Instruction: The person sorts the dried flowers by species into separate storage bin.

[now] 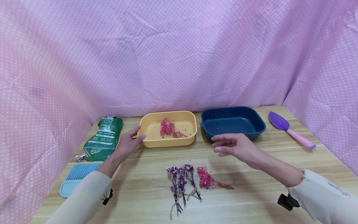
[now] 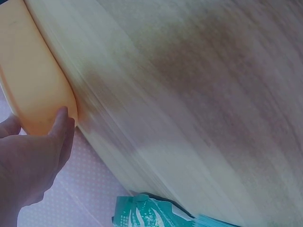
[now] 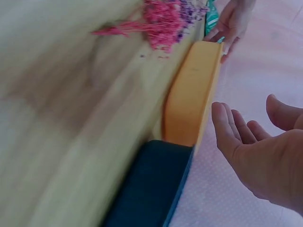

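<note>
While the left hand [image 1: 129,142] touches the left end of the yellow tray [image 1: 167,143], thumb and fairly straight fingers spread, the right hand [image 1: 236,147] holds nothing, its fingers loosely extended before the blue tray [image 1: 237,124]. Inside the yellow tray lies 1 pink sprig [image 1: 167,127]; 3 purple bunches [image 1: 181,182] and 1 pink bunch [image 1: 205,179] lie nearer on the wooden table [image 1: 139,193], with dotted pink cloth [image 1: 179,68] behind. The left wrist view cuts off the yellow tray; print on the green bag [image 1: 104,138] is unreadable.
</note>
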{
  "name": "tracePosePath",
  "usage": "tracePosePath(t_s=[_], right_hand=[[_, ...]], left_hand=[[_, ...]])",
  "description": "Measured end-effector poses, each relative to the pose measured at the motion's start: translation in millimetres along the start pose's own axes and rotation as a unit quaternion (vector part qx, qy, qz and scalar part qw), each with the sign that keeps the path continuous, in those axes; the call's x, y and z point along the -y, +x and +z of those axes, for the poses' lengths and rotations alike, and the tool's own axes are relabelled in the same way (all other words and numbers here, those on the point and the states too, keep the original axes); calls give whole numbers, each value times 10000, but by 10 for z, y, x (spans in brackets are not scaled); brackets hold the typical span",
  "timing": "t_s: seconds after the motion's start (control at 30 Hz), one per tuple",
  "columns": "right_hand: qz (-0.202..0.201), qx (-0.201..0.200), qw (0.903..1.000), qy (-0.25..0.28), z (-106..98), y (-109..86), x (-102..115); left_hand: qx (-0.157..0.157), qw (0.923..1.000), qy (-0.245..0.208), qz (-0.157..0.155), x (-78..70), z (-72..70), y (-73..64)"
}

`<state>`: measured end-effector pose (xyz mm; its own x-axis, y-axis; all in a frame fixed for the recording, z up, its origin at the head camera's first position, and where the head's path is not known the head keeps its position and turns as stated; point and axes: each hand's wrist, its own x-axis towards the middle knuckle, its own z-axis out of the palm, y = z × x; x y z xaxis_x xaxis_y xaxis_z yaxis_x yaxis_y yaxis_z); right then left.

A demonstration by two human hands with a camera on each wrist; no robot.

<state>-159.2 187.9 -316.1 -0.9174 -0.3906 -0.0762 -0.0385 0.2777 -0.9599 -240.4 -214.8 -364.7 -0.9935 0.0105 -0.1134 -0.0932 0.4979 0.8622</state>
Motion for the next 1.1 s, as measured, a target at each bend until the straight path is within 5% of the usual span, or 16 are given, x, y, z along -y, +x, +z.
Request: tracePosePath(t_s=[0.53, 0.8, 0.93, 1.1], right_hand=[[-40, 229, 9978, -623, 24, -186, -471], [325, 620, 9958, -591, 181, -203, -568], [270, 612, 9906, -1195, 280, -224, -581], [-301, 677, 9740, -2139, 421, -258, -571]], left_hand=[[-12, 9999, 58, -101, 8, 3, -3], [-9, 9999, 107, -96, -5, -1, 0], [2, 9999, 89, -115, -10, -4, 3], [29, 9999, 85, -81, -13, -9, 7]])
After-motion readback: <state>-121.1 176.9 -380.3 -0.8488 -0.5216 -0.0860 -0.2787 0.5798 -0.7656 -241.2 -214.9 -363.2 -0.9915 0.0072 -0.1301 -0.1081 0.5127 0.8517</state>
